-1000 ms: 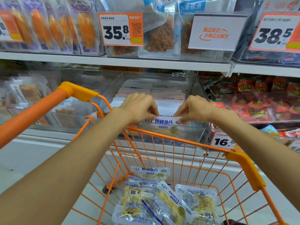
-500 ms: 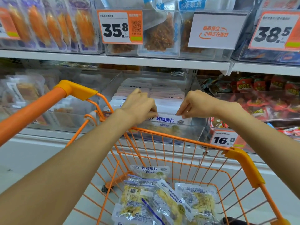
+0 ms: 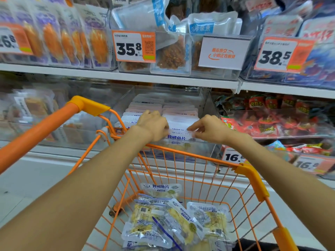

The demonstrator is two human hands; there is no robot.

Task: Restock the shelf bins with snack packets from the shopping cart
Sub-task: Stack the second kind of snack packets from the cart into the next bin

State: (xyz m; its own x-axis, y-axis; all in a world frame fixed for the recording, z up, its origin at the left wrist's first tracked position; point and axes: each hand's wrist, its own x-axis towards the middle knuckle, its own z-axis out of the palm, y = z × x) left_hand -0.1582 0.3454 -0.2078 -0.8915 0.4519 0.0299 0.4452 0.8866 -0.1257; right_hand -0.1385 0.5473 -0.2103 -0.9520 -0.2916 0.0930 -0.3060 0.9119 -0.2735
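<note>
Both hands reach over the orange shopping cart (image 3: pixel 192 155) into a clear shelf bin (image 3: pixel 208 105) on the middle shelf. My left hand (image 3: pixel 153 125) and my right hand (image 3: pixel 206 128) pinch the top corners of one white fish-snack packet (image 3: pixel 178 137) with blue lettering, held upright at the front of the bin. Behind it stand rows of the same white packets (image 3: pixel 163 109). Several more fish-snack packets (image 3: pixel 174 216) lie in the bottom of the cart.
Neighbouring bins hold red snack packs (image 3: pixel 268 122) to the right and pale packets (image 3: pixel 30 107) to the left. The upper shelf (image 3: pixel 126 76) carries orange and brown snack bags with price tags 35.8 (image 3: pixel 133 46) and 38.5. The cart handle (image 3: pixel 36 129) runs at the left.
Both hands have pushed the packet slightly further into the bin and upright. The camera has tilted, lifting the view of the upper shelf.
</note>
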